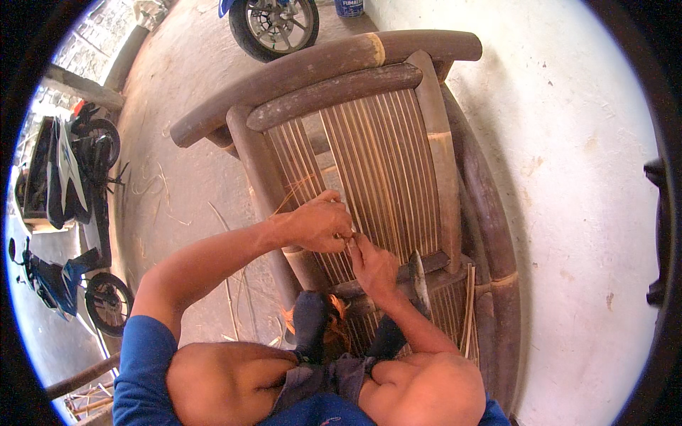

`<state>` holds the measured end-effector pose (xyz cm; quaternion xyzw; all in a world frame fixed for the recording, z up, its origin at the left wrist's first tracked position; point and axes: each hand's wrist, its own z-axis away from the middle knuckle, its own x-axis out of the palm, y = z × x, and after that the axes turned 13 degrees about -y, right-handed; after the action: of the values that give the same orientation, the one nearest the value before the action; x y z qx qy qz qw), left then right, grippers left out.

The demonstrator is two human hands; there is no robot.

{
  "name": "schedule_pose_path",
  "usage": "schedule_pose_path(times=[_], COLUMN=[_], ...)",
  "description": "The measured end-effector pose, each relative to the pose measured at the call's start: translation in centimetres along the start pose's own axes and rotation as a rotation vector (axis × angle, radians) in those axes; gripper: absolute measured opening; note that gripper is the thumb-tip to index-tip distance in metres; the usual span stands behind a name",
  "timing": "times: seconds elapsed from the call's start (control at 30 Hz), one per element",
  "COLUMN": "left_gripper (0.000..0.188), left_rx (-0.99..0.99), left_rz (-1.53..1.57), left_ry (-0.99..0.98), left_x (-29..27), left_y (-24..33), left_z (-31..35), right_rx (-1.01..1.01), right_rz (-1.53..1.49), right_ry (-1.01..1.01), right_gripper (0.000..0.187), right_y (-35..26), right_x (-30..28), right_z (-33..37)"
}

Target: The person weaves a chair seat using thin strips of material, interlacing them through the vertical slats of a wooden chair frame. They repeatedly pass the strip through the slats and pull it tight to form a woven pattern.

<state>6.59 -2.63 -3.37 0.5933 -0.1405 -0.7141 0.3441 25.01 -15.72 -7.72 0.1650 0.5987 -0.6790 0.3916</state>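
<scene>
A dark bamboo chair point(426, 96) fills the middle, its backrest made of narrow slats point(383, 163) in a thick frame. Between the slats on the left part is an open gap through which the floor shows. My left hand point(320, 221) is closed in a fist-like pinch over the lower backrest. Touching or nearly touching it, my right hand point(373, 268) is closed with its thumb and finger together. What either one holds is hidden. Thin orange strands point(297, 190) stick out beside my left wrist. A long blade point(419, 277) stands at the seat, just right of my right hand.
My feet in dark socks point(310, 323) rest on the chair's slatted seat. Thin strips point(468, 309) lean at its right side, near a white wall point(568, 213). Loose strips lie on the floor at left. Motorbikes point(60, 284) stand at far left, and a wheel point(273, 25) shows behind the chair.
</scene>
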Motion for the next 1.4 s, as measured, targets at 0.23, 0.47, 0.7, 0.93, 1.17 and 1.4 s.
schedule_pose_path(times=[0.23,0.47,0.7,0.93,1.17,1.4], left_gripper=[0.018,0.016,0.014,0.007,0.008,0.008], left_rx=[0.019,-0.064,-0.067,-0.19,-0.305,-0.3], left_rz=[-0.011,-0.231,-0.352,-0.509,-0.576,-0.581], left_ry=[0.09,-0.071,-0.068,-0.209,-0.377,-0.348], left_x=[0.3,0.2,0.4,0.3,0.2,0.4], left_y=[-0.1,0.1,0.0,0.9,1.6,1.7], left_z=[-0.1,-0.2,-0.2,-1.0,-1.7,-1.2], right_rx=[-0.531,-0.586,-0.091,-0.52,-0.841,-0.573], right_rz=[-0.042,-0.265,-0.605,0.084,-0.225,-0.349], right_ry=[-0.018,-0.05,-0.597,-0.388,-0.103,-0.324], right_gripper=[0.015,0.012,0.032,0.02,0.024,0.035], right_y=[-0.4,-1.1,-2.4,-2.9,-4.2,-5.3], right_x=[-2.6,-5.4,-3.9,-4.3,-4.6,-3.3], right_z=[2.7,1.5,5.1,6.0,2.1,3.3])
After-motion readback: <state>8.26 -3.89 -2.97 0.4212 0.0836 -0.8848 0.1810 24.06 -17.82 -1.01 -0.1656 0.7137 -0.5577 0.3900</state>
